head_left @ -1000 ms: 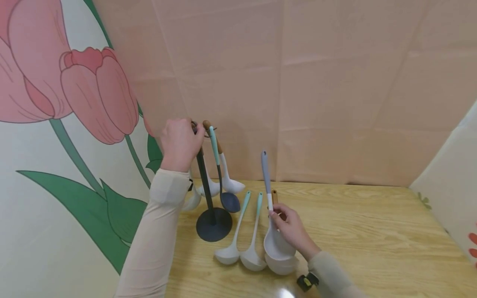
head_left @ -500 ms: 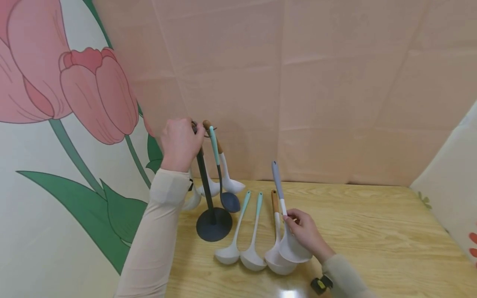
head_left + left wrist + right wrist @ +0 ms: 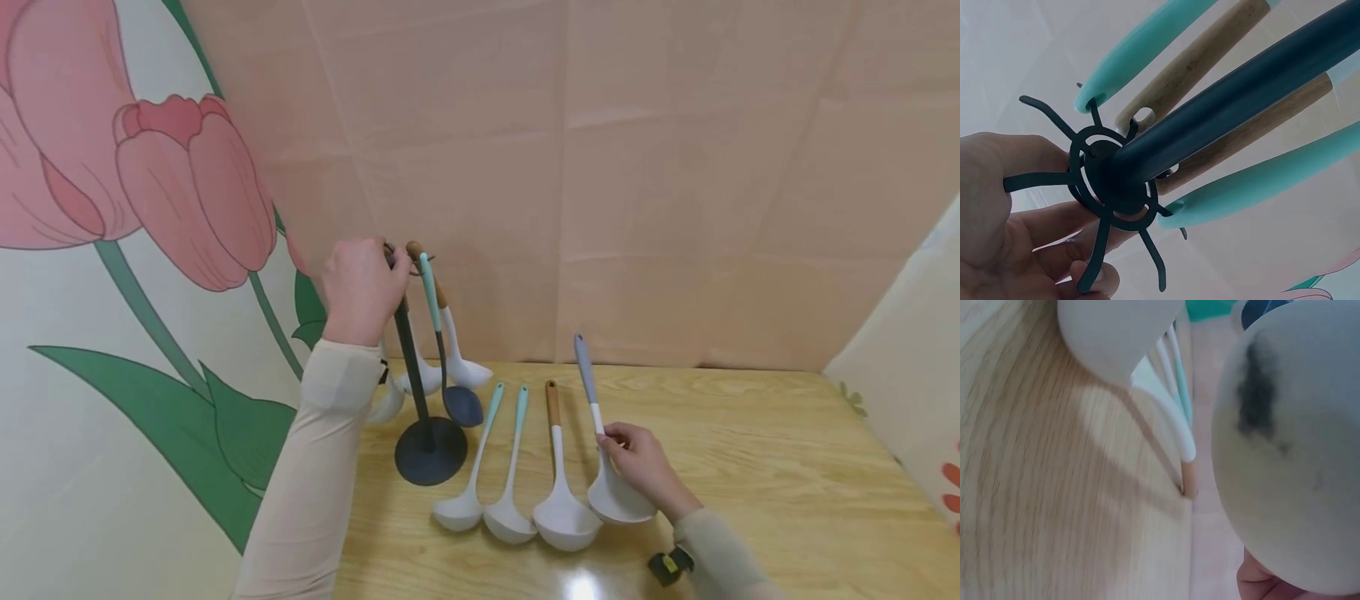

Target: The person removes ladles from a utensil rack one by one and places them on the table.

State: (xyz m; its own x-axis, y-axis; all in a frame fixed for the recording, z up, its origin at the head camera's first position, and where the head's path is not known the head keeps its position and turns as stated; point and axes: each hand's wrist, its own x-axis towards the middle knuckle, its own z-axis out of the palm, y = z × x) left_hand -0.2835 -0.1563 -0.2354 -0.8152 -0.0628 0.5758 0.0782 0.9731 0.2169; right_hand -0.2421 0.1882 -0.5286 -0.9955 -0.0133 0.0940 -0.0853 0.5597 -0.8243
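My left hand [image 3: 363, 287] grips the top of a black utensil stand [image 3: 415, 375]; in the left wrist view its fingers lie behind the hook ring [image 3: 1150, 215]. Two mint and two wooden handles hang from hooks there, and the hooks nearest the hand are bare. My right hand [image 3: 641, 462] pinches a ladle [image 3: 586, 371] with a grey-blue handle at its white neck, handle pointing up and away. A dark smudge marks the underside of a pale ladle bowl [image 3: 1291, 444] close to the right wrist camera. Just left lies a wooden-handled ladle [image 3: 558, 450] on the table.
Two mint-handled ladles [image 3: 465, 508] [image 3: 510, 523] lie side by side between the stand and the wooden-handled ladle. A dark-bowled ladle [image 3: 463, 407] and white-bowled ladles [image 3: 468, 373] hang on the stand. Behind the wood-grain table [image 3: 787, 467] hangs a pinkish cloth [image 3: 712, 208].
My right hand has carried the grey-blue-handled ladle rightward, from over the wooden-handled ladle to beside it, uncovering that one. My left hand stays on the stand.
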